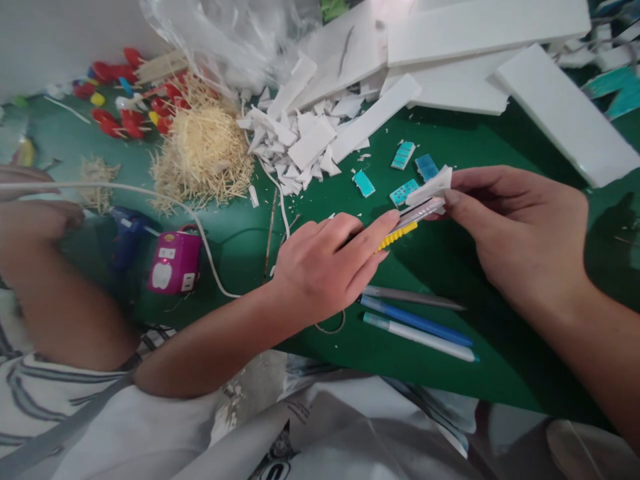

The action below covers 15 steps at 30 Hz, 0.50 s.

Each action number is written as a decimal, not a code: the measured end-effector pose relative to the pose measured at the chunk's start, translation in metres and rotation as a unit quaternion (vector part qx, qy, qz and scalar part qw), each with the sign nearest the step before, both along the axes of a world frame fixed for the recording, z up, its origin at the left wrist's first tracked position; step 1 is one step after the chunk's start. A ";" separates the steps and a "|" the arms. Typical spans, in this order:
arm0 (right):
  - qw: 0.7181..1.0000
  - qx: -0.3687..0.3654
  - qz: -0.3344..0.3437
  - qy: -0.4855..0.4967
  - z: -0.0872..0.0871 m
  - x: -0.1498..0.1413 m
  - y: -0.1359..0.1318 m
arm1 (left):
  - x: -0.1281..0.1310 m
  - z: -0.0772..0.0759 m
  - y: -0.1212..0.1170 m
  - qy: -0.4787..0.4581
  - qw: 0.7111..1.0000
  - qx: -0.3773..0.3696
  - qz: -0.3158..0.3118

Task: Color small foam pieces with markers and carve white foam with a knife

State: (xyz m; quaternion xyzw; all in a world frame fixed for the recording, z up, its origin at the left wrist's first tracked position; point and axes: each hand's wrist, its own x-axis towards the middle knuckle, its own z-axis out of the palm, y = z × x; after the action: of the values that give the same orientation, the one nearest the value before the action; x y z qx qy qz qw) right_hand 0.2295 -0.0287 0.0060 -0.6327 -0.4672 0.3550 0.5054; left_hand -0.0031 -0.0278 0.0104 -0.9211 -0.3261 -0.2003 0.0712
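Observation:
My left hand (320,267) is closed around a yellow box cutter (397,236), its index finger stretched along the top toward the metal blade. The blade lies against a small white foam piece (431,188). My right hand (530,220) pinches that piece by its far end between thumb and fingers. Just behind it on the green table (340,200) lie several small foam tiles painted blue, among them a striped tile (403,155) and a dotted tile (404,192). How deep the blade sits in the foam is hard to see.
Near my left wrist are a grey pen (415,297), a blue pen (420,321) and a white pen (423,338). Foam scraps (310,140) and long foam boards (450,87) lie behind. Leftward are straw (203,147), a pink power adapter (173,263), a glue gun (125,233) and another person's arm (65,287).

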 end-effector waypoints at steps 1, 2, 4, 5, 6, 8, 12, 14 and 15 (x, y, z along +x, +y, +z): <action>1.000 0.001 -0.002 0.003 0.000 0.000 0.000 | 0.000 0.000 0.000 0.003 1.000 0.003 0.003; 1.000 0.001 -0.002 0.005 0.000 0.000 0.000 | 0.000 0.000 0.000 0.005 1.000 0.005 0.006; 1.000 -0.001 -0.002 0.004 0.000 0.000 0.001 | 0.000 0.001 0.001 0.008 1.000 0.011 0.008; 1.000 -0.003 -0.002 0.005 -0.001 0.000 0.001 | 0.000 0.002 0.001 0.011 1.000 0.013 0.007; 1.000 -0.006 -0.001 0.006 -0.001 0.000 0.001 | 0.000 0.002 0.001 0.013 1.000 0.015 0.007; 1.000 -0.010 -0.001 0.010 -0.001 -0.001 0.001 | -0.001 0.003 0.001 0.020 1.000 0.015 0.010; 1.000 -0.010 0.001 -0.005 0.000 -0.002 -0.001 | -0.002 0.003 -0.001 0.028 0.999 0.028 0.022; 1.000 -0.010 0.007 -0.019 0.001 -0.002 -0.001 | -0.002 0.003 -0.002 0.039 0.998 0.037 0.027; 1.000 -0.009 0.008 -0.024 0.001 -0.001 -0.001 | -0.002 0.003 -0.002 0.045 0.998 0.041 0.029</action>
State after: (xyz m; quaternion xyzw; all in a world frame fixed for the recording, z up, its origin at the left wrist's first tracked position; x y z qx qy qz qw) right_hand 0.2281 -0.0298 0.0068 -0.6418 -0.4812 0.3476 0.4855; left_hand -0.0054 -0.0298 0.0134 -0.9155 -0.3410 -0.1697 0.1294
